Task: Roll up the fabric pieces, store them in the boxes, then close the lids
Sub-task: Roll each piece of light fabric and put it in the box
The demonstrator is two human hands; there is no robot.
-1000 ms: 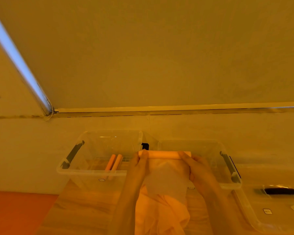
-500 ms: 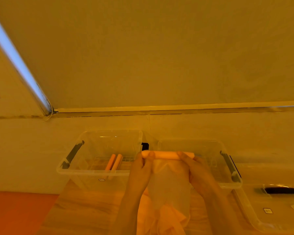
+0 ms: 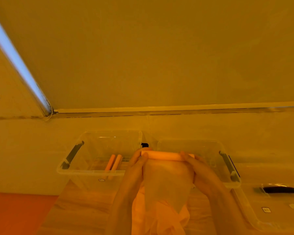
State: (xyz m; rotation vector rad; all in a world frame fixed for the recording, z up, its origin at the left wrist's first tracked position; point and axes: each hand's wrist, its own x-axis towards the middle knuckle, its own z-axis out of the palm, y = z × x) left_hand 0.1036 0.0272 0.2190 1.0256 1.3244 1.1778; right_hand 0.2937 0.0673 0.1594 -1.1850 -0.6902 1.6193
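Note:
I hold a pale fabric piece (image 3: 166,180) up in front of me, its top edge wound into a tight roll (image 3: 165,155). My left hand (image 3: 136,165) pinches the roll's left end and my right hand (image 3: 199,168) grips its right end. The loose part hangs down between my forearms. Behind the hands stand two clear plastic boxes without lids. The left box (image 3: 92,172) holds two rolled fabric pieces (image 3: 114,162) lying side by side. The right box (image 3: 210,146) is partly hidden by my hands, and I cannot see anything in it.
A clear lid (image 3: 268,206) with a dark handle lies on the wooden table (image 3: 78,211) at the right. A pale wall and window ledge (image 3: 159,110) run close behind the boxes. Orange floor (image 3: 15,214) shows at the lower left.
The roll has grown thicker as my fingers turned it, and less loose fabric hangs below. Both hands stay in about the same place.

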